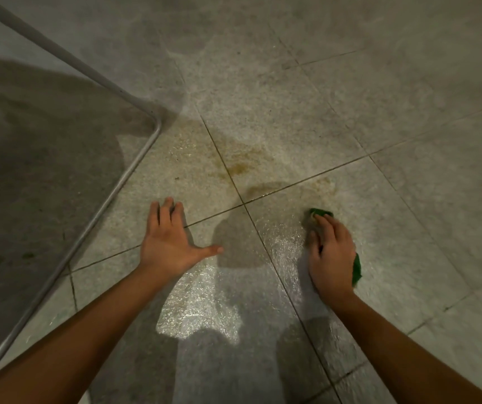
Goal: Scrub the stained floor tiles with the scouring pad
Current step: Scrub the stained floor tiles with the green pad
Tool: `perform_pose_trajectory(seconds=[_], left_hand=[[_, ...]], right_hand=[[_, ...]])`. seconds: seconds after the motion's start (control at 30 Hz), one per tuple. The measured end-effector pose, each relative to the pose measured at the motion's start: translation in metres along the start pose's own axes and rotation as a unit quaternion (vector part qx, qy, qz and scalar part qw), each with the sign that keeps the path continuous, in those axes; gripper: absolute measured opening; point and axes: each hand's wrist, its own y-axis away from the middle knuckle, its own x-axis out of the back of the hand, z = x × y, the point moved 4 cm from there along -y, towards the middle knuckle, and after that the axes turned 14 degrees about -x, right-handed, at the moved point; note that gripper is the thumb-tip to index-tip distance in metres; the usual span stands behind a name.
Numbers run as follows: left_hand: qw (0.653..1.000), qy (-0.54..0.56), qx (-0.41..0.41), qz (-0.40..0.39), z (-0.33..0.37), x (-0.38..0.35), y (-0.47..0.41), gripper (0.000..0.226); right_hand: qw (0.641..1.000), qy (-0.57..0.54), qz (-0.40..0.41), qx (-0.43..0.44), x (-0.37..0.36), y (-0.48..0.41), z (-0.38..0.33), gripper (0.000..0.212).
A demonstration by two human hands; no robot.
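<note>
Pale speckled floor tiles (277,112) fill the view, wet and shiny near me. A brown-yellow stain (238,167) spreads around the crossing of two grout lines, with a second patch (321,182) to its right. My right hand (331,252) lies on top of a green scouring pad (357,271) and presses it onto the tile just below the right patch; green shows past my fingertips and beside my palm. My left hand (169,240) rests flat on the floor with fingers spread, left of the grout crossing.
A grey metal tube frame (134,161) with a translucent panel stands on the left, its corner near the stain. Glare from wet tile (199,313) lies between my forearms. More tiles stretch away to the right and far side.
</note>
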Motion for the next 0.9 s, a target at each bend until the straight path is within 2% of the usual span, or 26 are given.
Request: perform_pose_trajectory(seconds=[0.1, 0.17, 0.23, 0.37, 0.47, 0.63, 0.77, 0.9], left_hand=[[1.000, 0.013, 0.003, 0.006, -0.001, 0.000, -0.002, 0.130], [1.000, 0.019, 0.006, 0.007, -0.002, -0.001, -0.003, 0.132], [1.000, 0.020, 0.006, 0.009, -0.002, -0.001, -0.003, 0.132], [0.999, 0.031, 0.005, 0.023, -0.004, -0.002, -0.002, 0.132], [0.999, 0.041, 0.005, 0.029, -0.004, -0.001, -0.001, 0.132], [0.999, 0.042, 0.006, 0.022, -0.004, -0.001, 0.000, 0.131], [1.000, 0.024, 0.011, -0.002, -0.002, 0.000, -0.002, 0.131], [1.000, -0.004, 0.006, -0.001, 0.002, 0.009, -0.011, 0.121]], right_hand=[[0.993, 0.007, 0.059, -0.102, -0.016, -0.008, -0.020, 0.034], [0.990, 0.007, 0.066, -0.124, -0.026, -0.008, -0.036, 0.035], [0.995, 0.011, 0.044, -0.084, -0.032, -0.002, -0.045, 0.033], [0.994, 0.017, -0.068, 0.087, -0.026, 0.009, -0.043, 0.041], [0.986, 0.016, -0.102, 0.129, -0.009, 0.002, -0.022, 0.043], [0.999, -0.009, -0.031, 0.036, 0.008, -0.022, 0.015, 0.042], [0.998, 0.002, 0.012, -0.058, -0.003, -0.047, 0.004, 0.037], [0.999, 0.013, -0.022, -0.028, -0.021, -0.055, -0.022, 0.041]])
